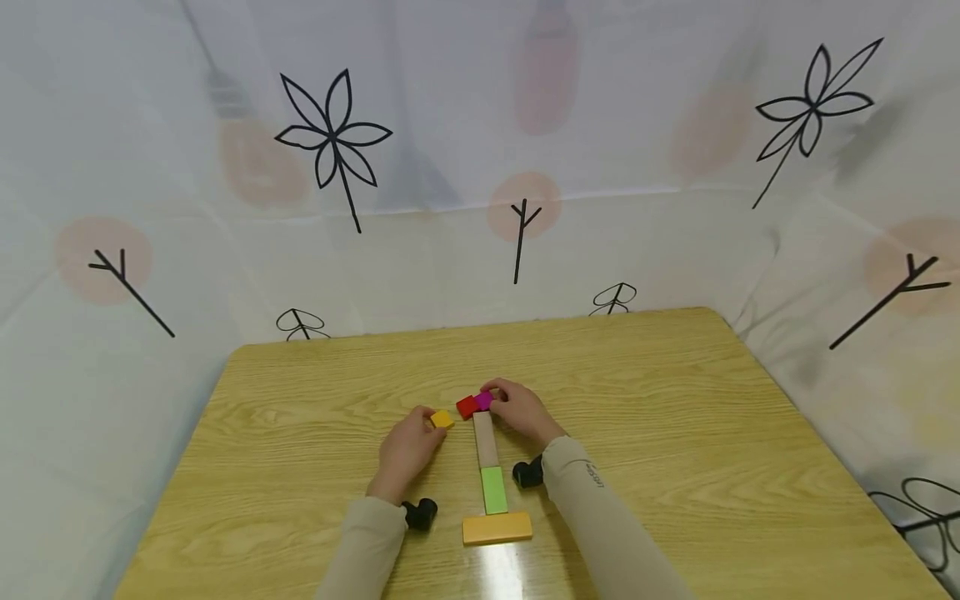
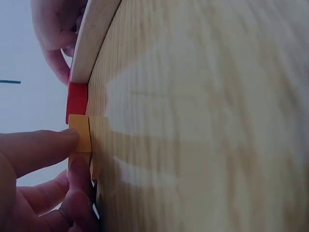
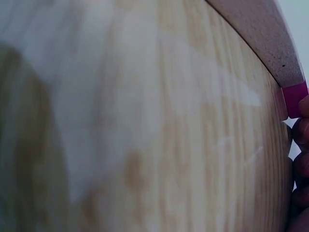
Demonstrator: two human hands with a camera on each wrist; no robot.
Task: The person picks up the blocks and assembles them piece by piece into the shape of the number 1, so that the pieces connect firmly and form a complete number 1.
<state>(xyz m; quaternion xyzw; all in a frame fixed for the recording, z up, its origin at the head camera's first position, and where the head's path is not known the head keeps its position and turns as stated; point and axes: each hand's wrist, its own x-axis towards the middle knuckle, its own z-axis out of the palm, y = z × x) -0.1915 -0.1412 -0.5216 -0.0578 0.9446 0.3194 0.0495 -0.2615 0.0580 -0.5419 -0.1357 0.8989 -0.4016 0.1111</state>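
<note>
My left hand (image 1: 406, 450) pinches a small yellow block (image 1: 442, 419) between thumb and fingers, low over the table, left of a red block (image 1: 467, 407). In the left wrist view the thumb presses against the yellow block (image 2: 80, 133). My right hand (image 1: 522, 411) grips a magenta block (image 1: 484, 401) that sits against the red one, at the far end of a pale wooden block (image 1: 486, 440). The right wrist view shows the magenta block (image 3: 294, 100) beside the pale block's end, fingertips at its side.
Toward me, a light green block (image 1: 493, 490) continues the line from the pale one. An orange block (image 1: 497, 528) lies crosswise at its near end. All lie on a wood-grain table (image 1: 637, 375), with a patterned cloth (image 1: 450, 275) hanging behind and at the sides.
</note>
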